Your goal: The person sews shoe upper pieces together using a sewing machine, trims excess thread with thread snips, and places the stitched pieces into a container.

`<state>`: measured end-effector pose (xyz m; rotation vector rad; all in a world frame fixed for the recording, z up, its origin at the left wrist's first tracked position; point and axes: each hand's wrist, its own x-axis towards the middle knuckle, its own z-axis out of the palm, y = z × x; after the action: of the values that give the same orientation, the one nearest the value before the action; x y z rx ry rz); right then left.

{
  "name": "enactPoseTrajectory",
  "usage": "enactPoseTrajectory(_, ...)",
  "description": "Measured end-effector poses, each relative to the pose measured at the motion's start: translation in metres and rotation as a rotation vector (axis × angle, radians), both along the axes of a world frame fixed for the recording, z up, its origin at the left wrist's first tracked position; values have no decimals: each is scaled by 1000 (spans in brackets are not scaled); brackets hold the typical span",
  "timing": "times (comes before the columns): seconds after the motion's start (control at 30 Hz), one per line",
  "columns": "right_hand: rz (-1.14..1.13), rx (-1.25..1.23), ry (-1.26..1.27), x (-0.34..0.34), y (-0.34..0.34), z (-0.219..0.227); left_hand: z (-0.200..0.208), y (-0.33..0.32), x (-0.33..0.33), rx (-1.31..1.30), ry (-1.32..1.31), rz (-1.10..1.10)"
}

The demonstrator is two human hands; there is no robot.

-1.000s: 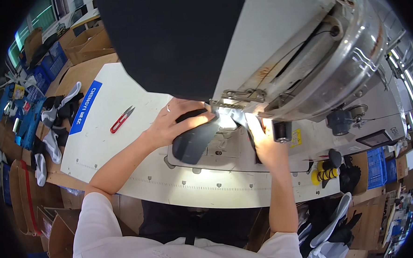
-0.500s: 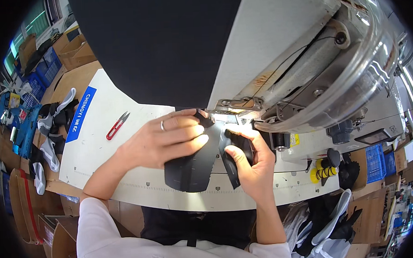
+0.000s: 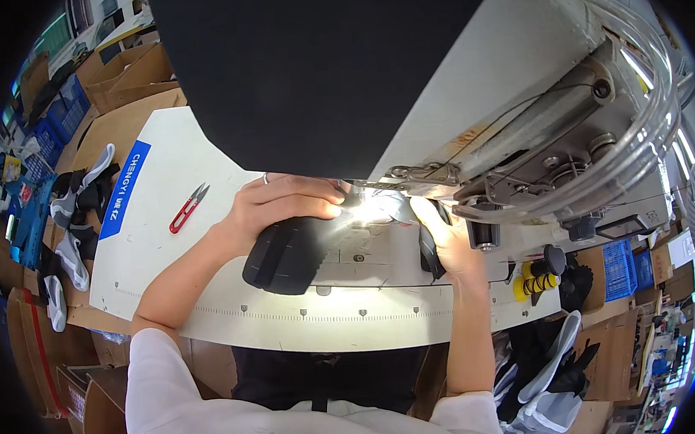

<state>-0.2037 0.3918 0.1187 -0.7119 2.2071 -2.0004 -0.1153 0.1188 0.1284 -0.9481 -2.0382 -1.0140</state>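
Under the lit needle area of a sewing machine (image 3: 420, 174), both my hands work on black fabric. My left hand (image 3: 280, 205) is closed over the upper edge of a black fabric piece (image 3: 287, 255), its fingertips close to the bright spot beside the needle. At the other side, my right hand (image 3: 451, 239) pinches a narrower black piece (image 3: 430, 253) between thumb and fingers. Glare and the machine head hide whether the two pieces join there. Red-handled thread snips (image 3: 189, 208) lie on the white table (image 3: 369, 334) left of my left hand.
A clear tube (image 3: 582, 197) curves round the machine at the right. Black and yellow spools (image 3: 536, 284) stand at the table's right end. Black and white fabric parts hang at the left (image 3: 70, 239) and lower right (image 3: 545, 387). Cardboard boxes (image 3: 132, 79) stand farther back.
My hands have moved apart, the left hand leftward and the right hand rightward, each with its black piece. The gap between the pieces is wider and bares the machine bed. The view has shifted slightly.
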Motion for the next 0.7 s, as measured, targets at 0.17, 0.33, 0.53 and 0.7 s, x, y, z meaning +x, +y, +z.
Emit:
enactPoseTrajectory(0.17,-118,-22,-220,13,-3,3,1,2,6,-73,76,74)
enactPoseTrajectory(0.33,-123,34,-32,55,-14,7,-4,12,8,-265,309,202)
enactPoseTrajectory(0.53,-121,156,272,76,-24,7,-6,21,14,-111,233,253)
enactPoseTrajectory(0.7,-129,416,601,78,-25,10,1,20,21,100,-83,182)
